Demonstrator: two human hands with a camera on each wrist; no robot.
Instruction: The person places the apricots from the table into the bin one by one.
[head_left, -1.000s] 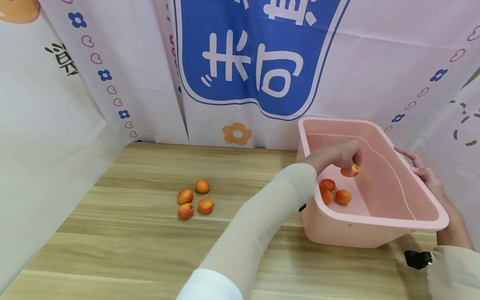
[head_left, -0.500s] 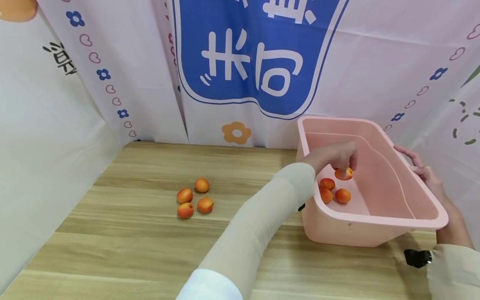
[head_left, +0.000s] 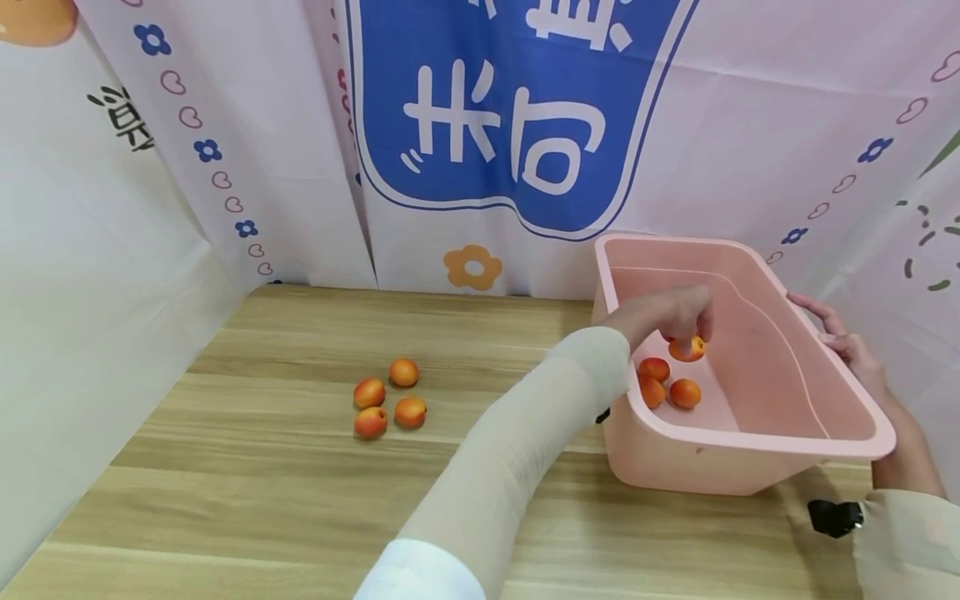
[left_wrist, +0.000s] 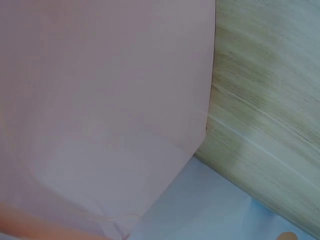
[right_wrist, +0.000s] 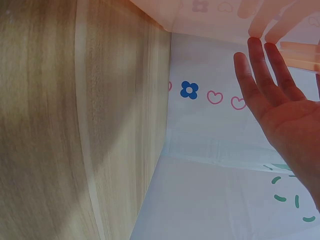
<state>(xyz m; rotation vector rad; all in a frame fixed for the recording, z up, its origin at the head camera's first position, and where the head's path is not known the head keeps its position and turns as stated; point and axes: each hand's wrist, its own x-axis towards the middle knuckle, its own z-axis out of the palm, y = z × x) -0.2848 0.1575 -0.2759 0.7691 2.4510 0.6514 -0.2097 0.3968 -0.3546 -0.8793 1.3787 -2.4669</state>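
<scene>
My left hand [head_left: 678,315] reaches over the near-left wall of a pink plastic tub [head_left: 757,437] and pinches an orange apricot [head_left: 687,349] just above the tub's floor. Three more apricots [head_left: 685,392] lie in the tub's near-left corner. My right hand [head_left: 846,343] rests on the tub's right rim with straight fingers [right_wrist: 260,80], and the tub stands tilted. Several apricots [head_left: 410,411] lie in a cluster on the wooden table [head_left: 262,467] to the left. The left wrist view shows only the tub's pink wall [left_wrist: 100,100] and the table [left_wrist: 270,100].
A printed white and blue cloth backdrop [head_left: 510,125] closes off the back and both sides of the table. A small black object [head_left: 832,517] sits near the right sleeve at the table's front right.
My left hand has moved the apricot a little left and down inside the tub. The right hand and the tub have stayed put.
</scene>
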